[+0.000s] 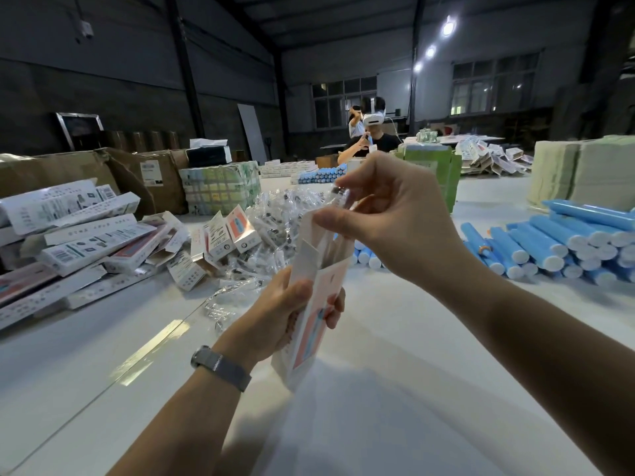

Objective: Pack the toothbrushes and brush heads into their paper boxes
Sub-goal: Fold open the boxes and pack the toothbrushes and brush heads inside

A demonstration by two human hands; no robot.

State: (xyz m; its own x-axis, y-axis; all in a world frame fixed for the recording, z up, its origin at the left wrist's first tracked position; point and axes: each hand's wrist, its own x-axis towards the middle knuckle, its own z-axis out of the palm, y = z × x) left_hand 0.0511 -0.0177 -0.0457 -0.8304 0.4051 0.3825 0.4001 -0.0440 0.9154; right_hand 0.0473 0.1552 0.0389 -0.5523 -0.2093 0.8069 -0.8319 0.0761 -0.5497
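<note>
Box point(314, 314): small, white with pink panel, held upright and slightly tilted above desk point(395, 389), top flaps open. Brush head point(338, 197): in clear wrap, poised at box mouth, partly hidden. Heap of wrapped brush heads point(275, 218) at desk centre, behind box. Small boxes point(223, 238), some open, just left of heap. Long white boxes point(75, 235) stacked loosely far left. Blue tubes point(556, 245) piled right; more blue tubes point(321, 175) farther back.

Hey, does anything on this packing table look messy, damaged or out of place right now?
Mostly untidy rather than damaged: the printed paper boxes on the left lie toppled at mixed angles, several with flaps open. The clear-wrapped brush heads sprawl in a loose heap. The blue tubes are stacked neatly.
</note>
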